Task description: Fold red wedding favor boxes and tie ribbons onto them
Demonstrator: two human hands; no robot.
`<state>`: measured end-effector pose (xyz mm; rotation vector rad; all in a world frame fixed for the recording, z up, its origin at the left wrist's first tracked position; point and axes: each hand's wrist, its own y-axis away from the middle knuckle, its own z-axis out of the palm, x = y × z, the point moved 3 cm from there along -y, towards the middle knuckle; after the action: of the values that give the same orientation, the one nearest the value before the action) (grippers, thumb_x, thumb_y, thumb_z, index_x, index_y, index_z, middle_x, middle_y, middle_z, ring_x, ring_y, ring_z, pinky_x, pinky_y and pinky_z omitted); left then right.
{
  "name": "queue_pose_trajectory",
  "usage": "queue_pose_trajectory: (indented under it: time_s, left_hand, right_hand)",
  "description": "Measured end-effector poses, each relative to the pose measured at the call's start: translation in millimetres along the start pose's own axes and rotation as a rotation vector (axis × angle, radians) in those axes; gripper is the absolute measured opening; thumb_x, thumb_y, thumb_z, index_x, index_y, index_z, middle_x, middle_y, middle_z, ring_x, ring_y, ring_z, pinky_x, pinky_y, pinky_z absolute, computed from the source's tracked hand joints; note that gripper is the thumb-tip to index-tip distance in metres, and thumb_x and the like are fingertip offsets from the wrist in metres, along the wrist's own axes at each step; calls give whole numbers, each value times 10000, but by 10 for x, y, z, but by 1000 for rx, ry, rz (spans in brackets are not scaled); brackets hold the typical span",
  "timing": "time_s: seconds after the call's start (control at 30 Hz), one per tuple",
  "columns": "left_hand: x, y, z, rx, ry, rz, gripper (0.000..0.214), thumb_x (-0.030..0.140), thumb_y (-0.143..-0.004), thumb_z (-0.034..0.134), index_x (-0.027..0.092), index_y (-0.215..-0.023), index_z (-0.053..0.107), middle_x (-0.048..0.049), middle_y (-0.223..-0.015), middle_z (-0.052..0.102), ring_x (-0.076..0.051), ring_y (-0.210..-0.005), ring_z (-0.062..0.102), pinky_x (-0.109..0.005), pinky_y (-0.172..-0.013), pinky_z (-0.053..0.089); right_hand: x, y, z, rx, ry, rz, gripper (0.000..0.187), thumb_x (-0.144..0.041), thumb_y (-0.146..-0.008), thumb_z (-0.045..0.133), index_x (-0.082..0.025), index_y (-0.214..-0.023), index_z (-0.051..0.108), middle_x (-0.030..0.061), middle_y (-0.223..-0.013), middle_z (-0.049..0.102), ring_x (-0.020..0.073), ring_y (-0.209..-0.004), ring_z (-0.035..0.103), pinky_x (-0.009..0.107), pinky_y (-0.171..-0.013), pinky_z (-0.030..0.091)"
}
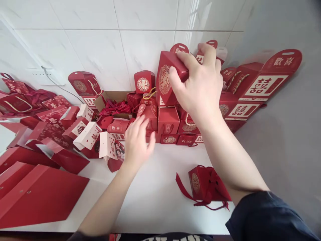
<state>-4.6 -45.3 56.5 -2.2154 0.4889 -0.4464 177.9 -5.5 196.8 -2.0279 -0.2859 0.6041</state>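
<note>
My right hand (198, 83) is raised at the back of the white table (155, 194) and grips the top corner of a tall red gift box with a gold round emblem (165, 80); the box tilts above the stacked boxes. My left hand (137, 140) hovers lower, fingers spread and empty, just in front of a small red box with a rope handle (149, 115). A folded red box with ribbon ties (204, 184) lies on the table under my right forearm.
Several red and white gift boxes (170, 120) are piled against the tiled wall. Flat unfolded red cartons (37, 194) lie at the left. A cardboard box of red ribbons (114, 105) sits behind. Larger handled boxes (263, 83) lean at the right.
</note>
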Motion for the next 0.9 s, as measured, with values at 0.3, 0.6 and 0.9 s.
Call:
queue_pose_trajectory:
  time_s: [0.3, 0.6, 0.9]
  left_hand:
    - [395, -326, 770, -177, -68, 47, 556, 521, -937, 465, 181, -1375, 504, -202, -1411, 511, -387, -1437, 295, -717, -1128, -49]
    - [194, -14, 856, -5, 67, 127, 388, 323, -909, 544, 119, -1238, 564, -176, -1303, 593, -316, -1360, 448, -586, -1207, 36]
    - [340, 158, 617, -100, 288, 119, 119, 244, -884, 551, 187, -872, 654, -68, -946, 688, -215, -936, 622, -413, -962, 399]
  right_hand:
    - [94, 92, 331, -221, 192, 81, 463, -475, -954, 381, -194, -1277, 561, 174, -1388, 391, 451, -1237, 406, 684, -909, 402]
    - [110, 301, 599, -272, 326, 83, 432, -407, -967, 363, -105, -1162, 603, 231, -1244, 519, 430, -1179, 430, 635, -911, 344]
    - [157, 332, 484, -404, 97, -103, 532, -599, -964, 389, -187, -1269, 533, 168, -1459, 425, 376, -1392, 300, 663, -1123, 128]
